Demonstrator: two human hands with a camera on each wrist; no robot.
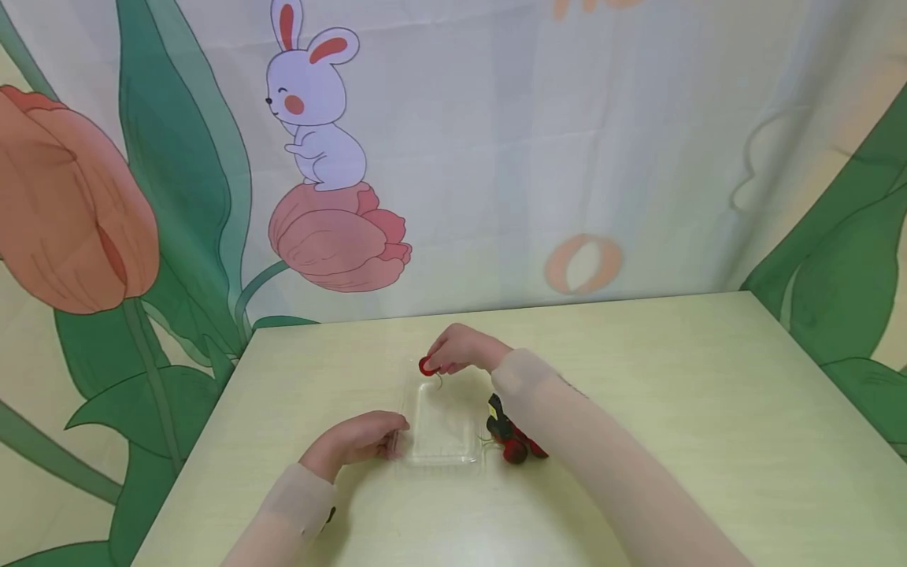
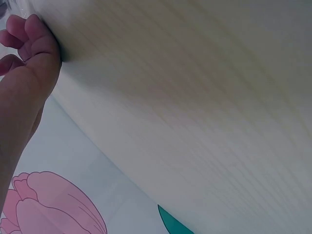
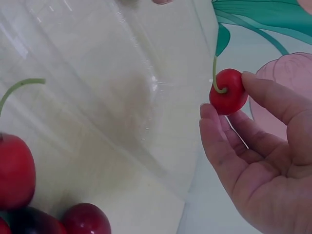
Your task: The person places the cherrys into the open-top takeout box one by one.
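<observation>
A clear plastic box [image 1: 445, 459] lies on the table, its inside showing only bare plastic. Above its far edge, my right hand [image 1: 464, 346] pinches a red cherry [image 3: 228, 92] between thumb and fingertips, the green stem hanging free. My left hand [image 1: 364, 437] holds the box's near left rim; in the left wrist view its fingers [image 2: 34, 31] curl beside clear plastic at the corner. Right of the box, partly under the right sleeve, sits a group of red and dark cherries [image 1: 515, 450]. Several of these cherries [image 3: 87, 220] show close up in the right wrist view.
Among the cherries is a dark item with a yellow mark [image 1: 494, 409], its kind unclear. The pale wood-grain table [image 1: 708, 409] ends at the back against a printed cloth [image 1: 482, 157] with a rabbit and tulips.
</observation>
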